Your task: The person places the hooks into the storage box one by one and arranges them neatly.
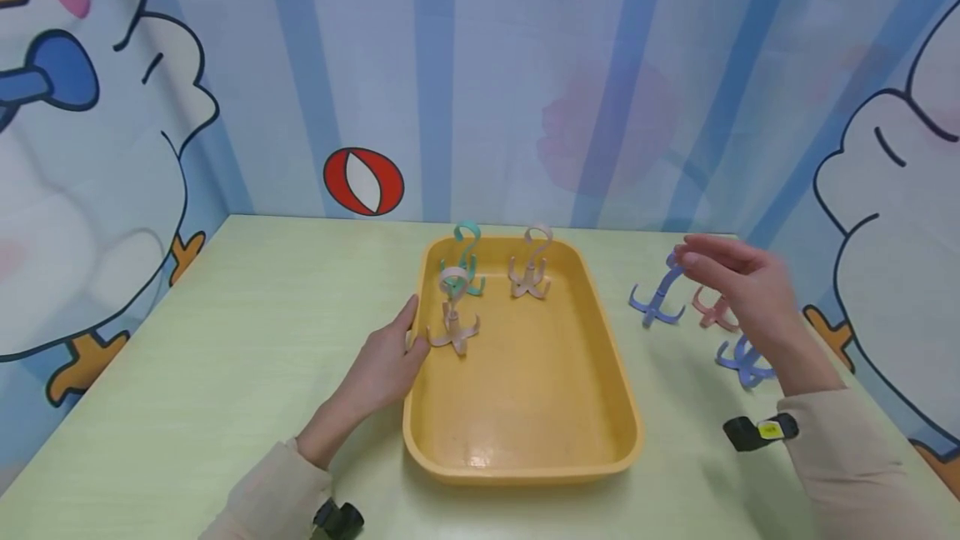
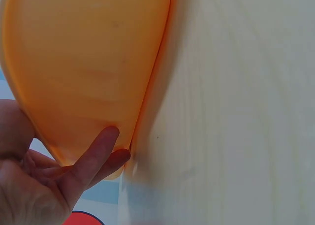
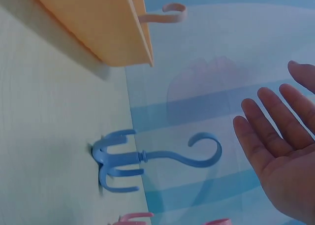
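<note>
My left hand (image 1: 382, 363) holds the left rim of a yellow tray (image 1: 540, 407), thumb over the edge and fingers against the outer wall. In the left wrist view those fingers (image 2: 91, 158) touch the tray's side. Right of the tray, my right hand (image 1: 761, 294) hovers by the top of a blue multi-claw hanging hook (image 1: 657, 307). The right wrist view shows straight fingers and a gap between them and that blue hook (image 3: 123, 158), which stands upright on the table.
Inside the tray stand a green hook (image 1: 467, 269) and two pale pink hooks, one at the back (image 1: 529, 277) and one nearer (image 1: 453, 332). A pink hook (image 1: 716, 312) and another blue hook (image 1: 745, 363) are on the table (image 1: 300, 290), partly behind my right hand. A patterned curtain (image 1: 495, 90) borders the table.
</note>
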